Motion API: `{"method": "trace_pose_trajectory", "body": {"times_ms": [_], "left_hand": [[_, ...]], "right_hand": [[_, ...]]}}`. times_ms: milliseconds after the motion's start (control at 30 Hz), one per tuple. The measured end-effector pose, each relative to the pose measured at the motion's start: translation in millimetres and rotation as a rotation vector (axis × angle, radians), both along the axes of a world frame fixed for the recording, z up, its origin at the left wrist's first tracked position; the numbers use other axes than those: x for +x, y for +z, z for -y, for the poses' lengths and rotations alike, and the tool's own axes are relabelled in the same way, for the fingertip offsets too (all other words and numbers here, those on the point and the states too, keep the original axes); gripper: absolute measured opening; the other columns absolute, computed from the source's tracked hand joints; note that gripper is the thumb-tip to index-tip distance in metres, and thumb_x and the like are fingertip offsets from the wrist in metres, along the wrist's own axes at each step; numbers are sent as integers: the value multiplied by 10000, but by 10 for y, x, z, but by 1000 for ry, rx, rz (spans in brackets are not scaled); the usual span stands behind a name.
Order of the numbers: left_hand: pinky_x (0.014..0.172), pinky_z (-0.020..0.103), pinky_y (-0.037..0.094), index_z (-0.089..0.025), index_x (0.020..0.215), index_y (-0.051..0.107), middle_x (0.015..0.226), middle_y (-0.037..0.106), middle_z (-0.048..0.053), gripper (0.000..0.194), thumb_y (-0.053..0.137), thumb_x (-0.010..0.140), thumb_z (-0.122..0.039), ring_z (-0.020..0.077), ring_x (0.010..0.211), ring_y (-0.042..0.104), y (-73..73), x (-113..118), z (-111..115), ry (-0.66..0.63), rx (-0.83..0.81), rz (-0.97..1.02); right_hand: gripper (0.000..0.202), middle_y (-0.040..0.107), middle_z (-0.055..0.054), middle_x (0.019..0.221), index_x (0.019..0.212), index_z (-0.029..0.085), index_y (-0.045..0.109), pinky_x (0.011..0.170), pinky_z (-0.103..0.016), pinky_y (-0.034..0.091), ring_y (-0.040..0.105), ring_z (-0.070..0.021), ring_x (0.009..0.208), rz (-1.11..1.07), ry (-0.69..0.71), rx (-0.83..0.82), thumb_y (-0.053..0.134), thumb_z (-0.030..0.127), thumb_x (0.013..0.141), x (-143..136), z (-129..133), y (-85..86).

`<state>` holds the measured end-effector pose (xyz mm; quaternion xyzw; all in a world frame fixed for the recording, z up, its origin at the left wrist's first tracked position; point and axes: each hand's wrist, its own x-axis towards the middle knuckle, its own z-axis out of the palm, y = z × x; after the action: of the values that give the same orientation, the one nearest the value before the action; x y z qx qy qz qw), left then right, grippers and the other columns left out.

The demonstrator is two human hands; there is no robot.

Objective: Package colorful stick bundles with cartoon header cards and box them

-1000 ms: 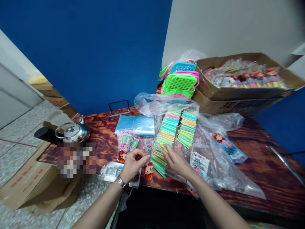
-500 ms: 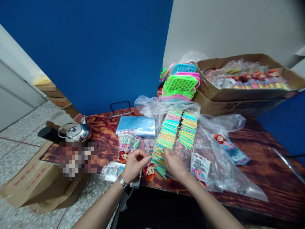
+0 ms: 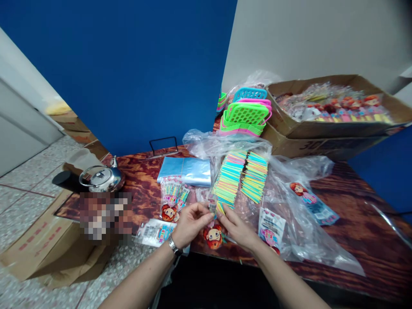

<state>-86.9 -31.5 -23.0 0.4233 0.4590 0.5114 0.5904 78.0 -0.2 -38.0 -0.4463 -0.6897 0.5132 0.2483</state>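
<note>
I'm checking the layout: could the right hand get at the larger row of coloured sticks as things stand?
Probably yes: the larger row lies just beyond the right hand, nothing visible between, though that hand seems to pinch some sticks.

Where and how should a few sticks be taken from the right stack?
Probably pinch a few sticks mid-length at the near end, from above: they are thin and lie side by side, and clear plastic bunches beyond the far end.
</note>
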Motion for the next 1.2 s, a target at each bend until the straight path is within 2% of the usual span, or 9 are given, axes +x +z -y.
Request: {"method": "trace_pose_trajectory", "body": {"times_ms": [100, 200, 367, 467, 633, 767, 867, 1033, 1200], "left_hand": [[554, 220, 424, -149, 657, 548, 611, 577, -3, 266, 697, 693, -366, 100, 551, 519, 5, -16, -2, 83, 36, -80], [574, 224, 427, -153, 627, 544, 612, 572, 3, 268, 692, 698, -365, 102, 562, 517, 34, -39, 18, 108, 86, -153], [582, 250, 446, -154, 624, 552, 675, 612, 37, 284, 690, 692, -393, 132, 592, 563, 96, -20, 47, -52, 79, -131], [582, 255, 455, -157, 633, 537, 679, 613, 34, 289, 685, 697, -397, 131, 576, 576, 115, -16, 54, -64, 59, -97], [551, 246, 451, -154, 655, 527, 646, 592, 15, 286, 686, 701, -387, 125, 546, 575, 114, -50, 76, -234, 8, -19], [565, 210, 418, -152, 662, 543, 626, 565, -13, 255, 693, 707, -353, 96, 562, 536, 76, -120, 85, -68, 56, -38], [578, 209, 418, -148, 669, 558, 634, 574, -6, 232, 681, 723, -338, 102, 587, 535, 41, -138, 94, 3, 76, -111], [531, 207, 419, -142, 664, 575, 622, 596, 2, 227, 687, 706, -335, 107, 552, 530, -13, 15, 118, 34, 64, -290], [517, 206, 425, -143, 681, 605, 641, 627, 12, 188, 688, 701, -311, 109, 539, 535, -38, 174, 119, 46, 102, -405]], "right_hand": [[265, 498, 38, 601, 896, 221, 484, 421, -224, 403, 466, -109, 472, -18, -45, -23, 374, 462, 885, 31, 28, 25], [263, 503, 29, 613, 858, 218, 482, 492, -242, 436, 491, -123, 525, 79, -58, 64, 357, 447, 894, 64, 21, 45], [249, 583, -29, 794, 925, 199, 487, 722, -299, 464, 555, -163, 737, 166, 88, 193, 340, 400, 911, 57, 20, 44], [261, 590, -33, 784, 937, 192, 486, 718, -300, 459, 564, -169, 746, 204, 94, 189, 320, 394, 919, 72, 27, 45], [237, 600, -28, 777, 971, 203, 469, 676, -285, 450, 576, -170, 731, 177, 141, 208, 322, 382, 919, 105, 43, 148], [220, 568, 0, 672, 854, 216, 434, 621, -281, 429, 558, -158, 635, 158, 104, 210, 302, 375, 929, 136, 65, 272], [209, 590, -19, 741, 885, 219, 445, 666, -300, 439, 570, -166, 696, 79, -3, 231, 312, 374, 929, 160, 67, 356], [212, 577, -23, 788, 989, 233, 419, 798, -357, 455, 587, -179, 825, -349, -380, 291, 294, 395, 931, 59, 25, 579], [235, 591, -39, 815, 1009, 241, 430, 876, -402, 427, 574, -195, 939, -461, -440, 346, 276, 401, 931, -140, 13, 759]]}}
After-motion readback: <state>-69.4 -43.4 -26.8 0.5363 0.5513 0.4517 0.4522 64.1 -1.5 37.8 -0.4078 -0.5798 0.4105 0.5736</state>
